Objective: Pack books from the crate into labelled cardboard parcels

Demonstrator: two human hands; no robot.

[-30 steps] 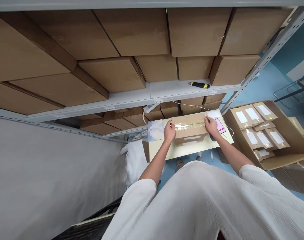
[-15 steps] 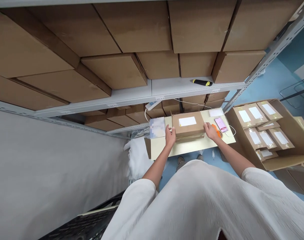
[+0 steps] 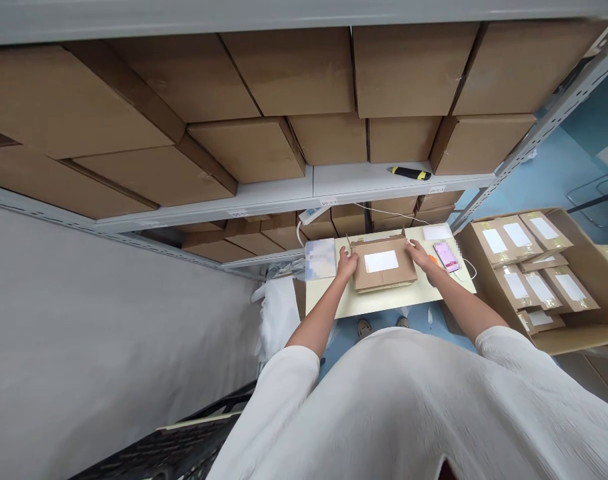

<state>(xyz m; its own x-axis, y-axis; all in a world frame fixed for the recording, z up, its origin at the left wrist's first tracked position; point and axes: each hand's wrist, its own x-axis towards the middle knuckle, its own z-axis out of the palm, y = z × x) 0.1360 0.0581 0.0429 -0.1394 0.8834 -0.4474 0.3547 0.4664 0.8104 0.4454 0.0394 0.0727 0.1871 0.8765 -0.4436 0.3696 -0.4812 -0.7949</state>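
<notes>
A small cardboard box (image 3: 381,275) with a white label on its face sits tilted on the pale yellow tabletop (image 3: 364,305). Flaps stand up along its far edge. My left hand (image 3: 347,263) grips the box at its left side, thumb on the near face. At the far right corner, my right hand (image 3: 418,253) holds the box by its edge. Partly hidden by my right hand is an orange tape dispenser (image 3: 433,261). A phone with a pink screen (image 3: 447,256) lies just to the right of that.
A large open carton (image 3: 574,343) on the right holds several labelled boxes. Shelves ahead carry rows of cardboard boxes (image 3: 304,73), with a black-and-yellow utility knife (image 3: 409,173) on the shelf edge. White plastic wrapping (image 3: 279,310) hangs left of the table.
The box has tipped so its labelled face turns more toward me, and flaps now show at its far edge. Both hands still hold its sides; my view has shifted slightly.
</notes>
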